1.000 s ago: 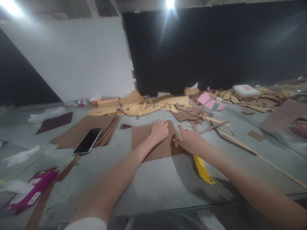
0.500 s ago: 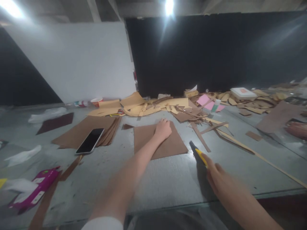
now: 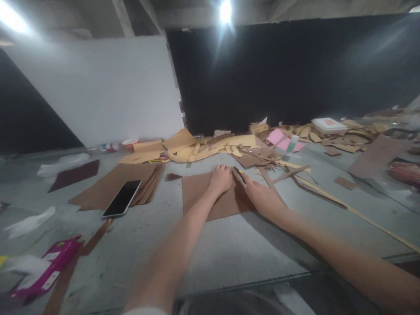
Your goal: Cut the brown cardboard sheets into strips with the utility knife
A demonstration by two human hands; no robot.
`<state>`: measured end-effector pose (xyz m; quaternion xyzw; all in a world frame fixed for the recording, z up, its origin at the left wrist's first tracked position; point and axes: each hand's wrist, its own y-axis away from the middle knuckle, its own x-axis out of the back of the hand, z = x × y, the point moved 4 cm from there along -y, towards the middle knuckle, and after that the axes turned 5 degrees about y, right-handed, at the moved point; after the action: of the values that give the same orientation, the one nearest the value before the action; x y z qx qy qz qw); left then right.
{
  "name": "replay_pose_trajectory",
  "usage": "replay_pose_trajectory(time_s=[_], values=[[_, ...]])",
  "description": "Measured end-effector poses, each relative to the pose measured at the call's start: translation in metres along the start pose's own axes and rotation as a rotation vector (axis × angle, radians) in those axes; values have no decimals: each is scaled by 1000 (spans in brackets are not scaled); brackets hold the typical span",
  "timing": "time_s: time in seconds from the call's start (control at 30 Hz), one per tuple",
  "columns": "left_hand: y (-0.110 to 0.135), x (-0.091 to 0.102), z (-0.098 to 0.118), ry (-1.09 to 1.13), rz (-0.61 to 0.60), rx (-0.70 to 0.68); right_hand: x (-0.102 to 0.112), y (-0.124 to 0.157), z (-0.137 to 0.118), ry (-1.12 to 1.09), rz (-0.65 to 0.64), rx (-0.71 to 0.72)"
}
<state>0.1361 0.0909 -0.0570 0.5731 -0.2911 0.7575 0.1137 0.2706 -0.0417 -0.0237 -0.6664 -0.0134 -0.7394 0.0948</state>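
Note:
A brown sheet of leather-like material or card [image 3: 197, 192] lies flat on the table before me. My left hand [image 3: 221, 178] rests on its upper part and presses down, fingers laid over the surface near the far edge. My right hand [image 3: 264, 197] is closed around a utility knife [image 3: 240, 174] with black and yellow parts. The knife's tip is at the sheet's far right corner, close beside my left fingers. My right forearm and hand cover part of the sheet's right side.
Left of the sheet, a phone [image 3: 122, 199] lies on stacked brown sheets [image 3: 95, 186]. A magenta object [image 3: 49, 269] sits at the near left. Tan and brown offcuts [image 3: 210, 146], a small bottle [image 3: 292, 143] and a white box [image 3: 329, 125] line the back. A long strip [image 3: 370, 218] crosses the right.
My right hand has moved up and left with the utility knife, from the bare table to the sheet's far right corner. My left hand stays on the sheet.

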Motion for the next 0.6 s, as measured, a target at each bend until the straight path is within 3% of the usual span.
replay_pose_trajectory(time_s=[0.1,0.6], values=[[-2,-2,-1,0,1,-2,-4,-7,-6,7,-98,-38],[0,0,-1,16,-7,-17,-17,-37,-16,63,-80,-47]])
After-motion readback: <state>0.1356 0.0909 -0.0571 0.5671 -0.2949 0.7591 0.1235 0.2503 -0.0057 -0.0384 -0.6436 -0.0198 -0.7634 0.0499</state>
